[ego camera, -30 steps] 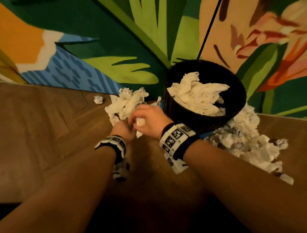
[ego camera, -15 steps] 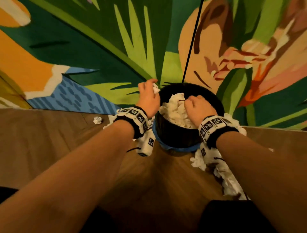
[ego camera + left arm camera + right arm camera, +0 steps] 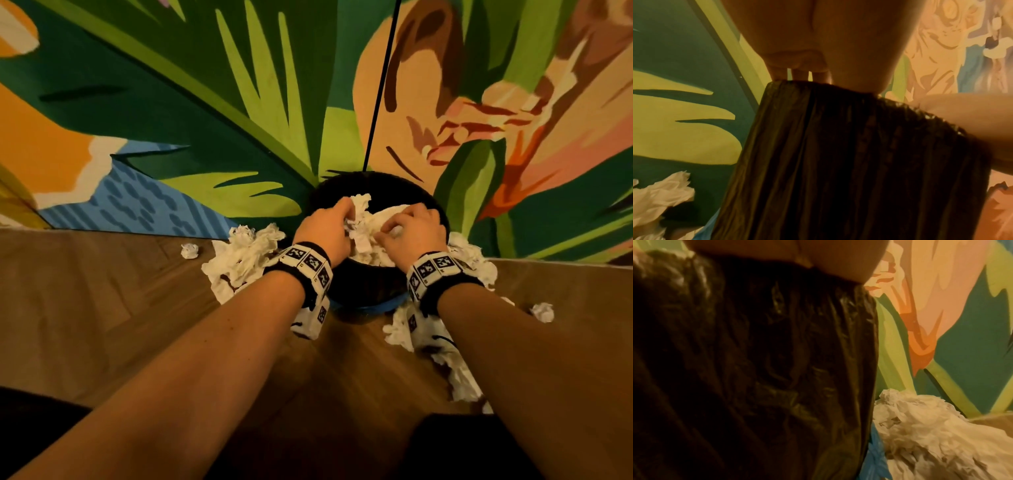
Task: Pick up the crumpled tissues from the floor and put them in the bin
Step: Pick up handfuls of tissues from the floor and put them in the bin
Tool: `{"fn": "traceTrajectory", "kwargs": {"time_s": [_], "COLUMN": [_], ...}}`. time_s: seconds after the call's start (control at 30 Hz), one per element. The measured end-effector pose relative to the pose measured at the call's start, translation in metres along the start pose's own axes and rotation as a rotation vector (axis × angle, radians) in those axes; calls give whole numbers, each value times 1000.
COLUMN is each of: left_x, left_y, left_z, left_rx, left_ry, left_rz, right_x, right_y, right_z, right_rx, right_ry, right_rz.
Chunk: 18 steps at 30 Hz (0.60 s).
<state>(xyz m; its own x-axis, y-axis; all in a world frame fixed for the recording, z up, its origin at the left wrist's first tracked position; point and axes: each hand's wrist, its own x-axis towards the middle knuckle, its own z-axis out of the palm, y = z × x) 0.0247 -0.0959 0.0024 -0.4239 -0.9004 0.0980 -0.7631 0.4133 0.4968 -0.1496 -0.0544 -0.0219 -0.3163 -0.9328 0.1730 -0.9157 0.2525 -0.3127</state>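
The black bin point(image 3: 376, 186), lined with a black bag point(image 3: 838, 162), stands against the painted wall with white crumpled tissues point(image 3: 368, 251) heaped inside. Both my hands are over its opening. My left hand point(image 3: 337, 219) grips a crumpled tissue point(image 3: 359, 205) at the top of the heap. My right hand point(image 3: 397, 228) has its fingers curled round a small wad point(image 3: 395, 231) on the heap. In the left wrist view my fingers point(image 3: 797, 71) bend over the bin's rim. The right wrist view shows only the bag's side point(image 3: 756, 369).
More tissue piles lie on the wooden floor left point(image 3: 243, 260) and right point(image 3: 474, 260) of the bin, and at the front right point(image 3: 455, 370). Two small tissue balls point(image 3: 189, 250) point(image 3: 543, 311) lie apart. The mural wall point(image 3: 239, 102) rises right behind the bin.
My left hand moved from the bin's left rim to over its opening with its tissue. The right hand stayed in the bin. A second ago both hands were gathering tissue at the left pile.
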Motion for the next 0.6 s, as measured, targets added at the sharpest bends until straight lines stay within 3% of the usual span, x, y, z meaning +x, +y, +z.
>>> {"fn": "traceTrajectory", "kwargs": {"time_s": [0.17,0.4,0.6], "left_x": [11,14,9], "left_y": [-2,8,13], "left_z": [6,0,-1], "left_rx": [72,140,244], "left_ry": [-13,-292,-324], "left_rz": [-17,-47,5], "right_x": [-1,3,-2], "right_y": [2,-1,-2], "right_z": [1,-8,-14], "right_rx": [-25,50,-39], "right_ry": [-83,7,-159], "right_rz": [-23,21,1]}}
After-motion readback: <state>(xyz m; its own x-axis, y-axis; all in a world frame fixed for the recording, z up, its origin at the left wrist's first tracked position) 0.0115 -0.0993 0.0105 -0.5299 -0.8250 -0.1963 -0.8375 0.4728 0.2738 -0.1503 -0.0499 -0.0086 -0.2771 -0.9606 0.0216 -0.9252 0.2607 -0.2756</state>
